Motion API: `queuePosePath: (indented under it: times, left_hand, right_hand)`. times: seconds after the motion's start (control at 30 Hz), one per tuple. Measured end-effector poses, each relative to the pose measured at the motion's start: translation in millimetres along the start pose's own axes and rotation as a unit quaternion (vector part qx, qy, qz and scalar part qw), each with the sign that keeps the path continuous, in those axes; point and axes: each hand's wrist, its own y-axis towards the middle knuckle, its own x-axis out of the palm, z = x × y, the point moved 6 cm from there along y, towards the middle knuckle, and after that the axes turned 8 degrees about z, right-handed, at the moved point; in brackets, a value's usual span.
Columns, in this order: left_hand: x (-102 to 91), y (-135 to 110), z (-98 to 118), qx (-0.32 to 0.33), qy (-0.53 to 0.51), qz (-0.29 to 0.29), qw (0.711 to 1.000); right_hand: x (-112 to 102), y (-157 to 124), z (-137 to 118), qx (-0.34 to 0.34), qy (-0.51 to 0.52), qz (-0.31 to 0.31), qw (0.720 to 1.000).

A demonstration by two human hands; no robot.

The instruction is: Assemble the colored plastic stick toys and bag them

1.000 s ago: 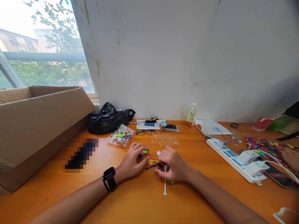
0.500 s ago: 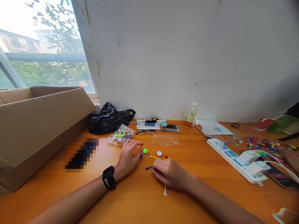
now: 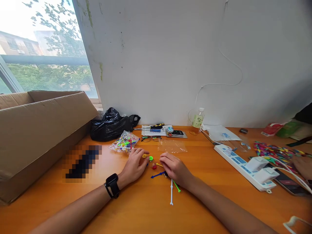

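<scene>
My left hand [image 3: 134, 165] rests on the table, its thumb and forefinger apart around a small yellow round piece [image 3: 144, 156]. A green round piece [image 3: 151, 158] lies just past its fingertips. Under the thumb, a bit of blue shows. My right hand [image 3: 175, 169] has its fingers drawn together; whatever they pinch is hidden. Close below it lie a blue arrow-shaped stick [image 3: 158, 175], a white stick [image 3: 171, 193] and a green stick [image 3: 176, 186]. Between the hands are a small red piece [image 3: 154, 166] and a partly covered yellow stick [image 3: 159, 165].
A clear bag of coloured parts [image 3: 124, 142] lies beyond my left hand, near glasses [image 3: 151, 138]. A cardboard box [image 3: 48, 120] stands left. To the right are a power strip [image 3: 243, 169], a bottle [image 3: 197, 122], a coloured pile [image 3: 273, 152] and another person's hand [image 3: 301, 166].
My right hand has shifted up and its fingers have closed together. The white round piece near it is no longer visible. The green stick, red piece and yellow round piece now show.
</scene>
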Motion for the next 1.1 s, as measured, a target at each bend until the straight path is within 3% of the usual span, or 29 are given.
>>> queuePosePath:
  times: [0.17, 0.3, 0.57, 0.83, 1.1]
  left_hand:
    - [0.6, -4.9, 23.5, 0.087, -0.009, -0.02, 0.996]
    - [7.4, -9.5, 28.3, 0.118, -0.005, -0.05, 0.992]
    - [8.4, -10.1, 30.9, 0.12, -0.026, -0.054, 0.991]
    - [9.0, -11.2, 21.1, 0.052, -0.045, -0.027, 0.997]
    - [7.1, -7.1, 18.0, 0.042, -0.067, 0.019, 0.997]
  right_hand:
    - [-4.1, 0.5, -5.9, 0.001, -0.023, -0.022, 0.999]
    - [-4.8, -3.9, -8.1, -0.008, -0.076, -0.077, 0.994]
    - [1.7, -10.3, -5.2, -0.016, -0.096, -0.153, 0.984]
    - [-4.9, -6.1, -4.3, -0.019, -0.043, -0.102, 0.994]
    - [4.2, -9.0, -6.0, -0.034, -0.045, -0.114, 0.992]
